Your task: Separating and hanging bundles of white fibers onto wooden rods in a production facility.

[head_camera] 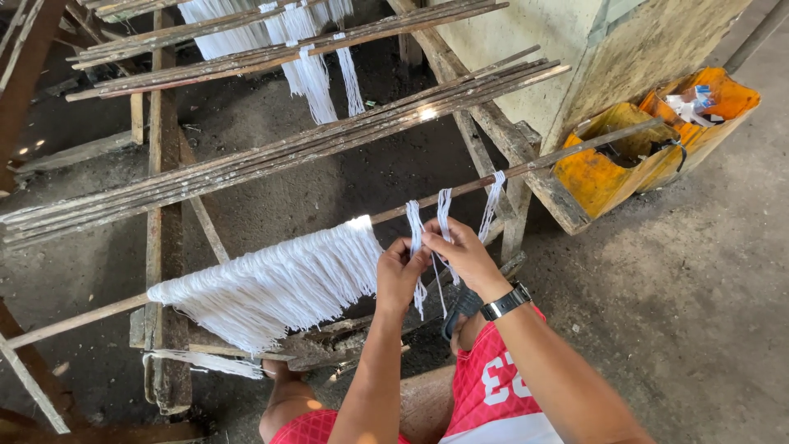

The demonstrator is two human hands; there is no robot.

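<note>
A thin wooden rod (567,154) runs across a rough wooden rack, and a wide curtain of white noodle-like strands (271,284) hangs over its left half. To the right, three separate thin bunches of strands (445,215) drape over the rod. My left hand (398,271) and my right hand (462,249) are side by side just below the rod, both pinching the hanging white strands of the left two bunches. A black watch sits on my right wrist. My knees in red shorts show below.
More bundles of bare sticks (288,152) lie across the rack higher up, some draped with white strands (316,74). An orange cut-open container (608,177) with small items stands at the right by a wall. Dark floor lies under the rack.
</note>
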